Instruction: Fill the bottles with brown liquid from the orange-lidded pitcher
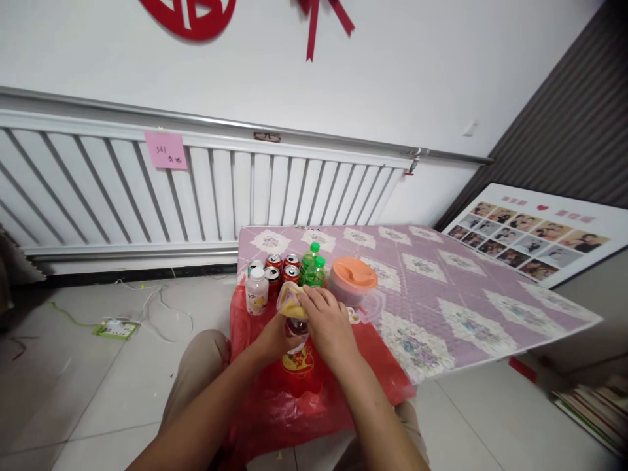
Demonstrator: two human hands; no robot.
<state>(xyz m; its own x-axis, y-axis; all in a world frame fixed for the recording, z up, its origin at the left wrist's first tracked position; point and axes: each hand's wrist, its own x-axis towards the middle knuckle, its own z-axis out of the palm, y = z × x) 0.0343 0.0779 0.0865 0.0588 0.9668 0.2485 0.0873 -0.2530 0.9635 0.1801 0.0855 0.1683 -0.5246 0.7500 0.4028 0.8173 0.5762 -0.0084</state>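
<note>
With 12 o'clock pointing away from the person, the left hand (276, 338) grasps a clear container (297, 327) with a dark part near its top; the container sits at about 2 o'clock from that hand. From the right hand (324, 322) the same container lies at roughly 9 o'clock. The right hand's fingers are bent over a yellow cloth (291, 302) with a pale edge, holding it over the container's top; the cloth is at 10 o'clock from the right hand and 1 o'clock from the left. Whether the container's base touches the surface below cannot be told.

Around the two hands, a white-capped bottle (256, 294) stands upright at 10 o'clock and a group of red cans (273, 263) at 11. Two green-capped bottles (314, 272) are between 12 and 1, just beyond the right hand's fingers, and a tub with an orange lid (353, 273) is at 2. At 6 o'clock, gold print shows on the red plastic sheet (370, 350) covering the near end of the counter. A floral cover (422, 343) spreads over the rest, reaching toward 3 o'clock.
</note>
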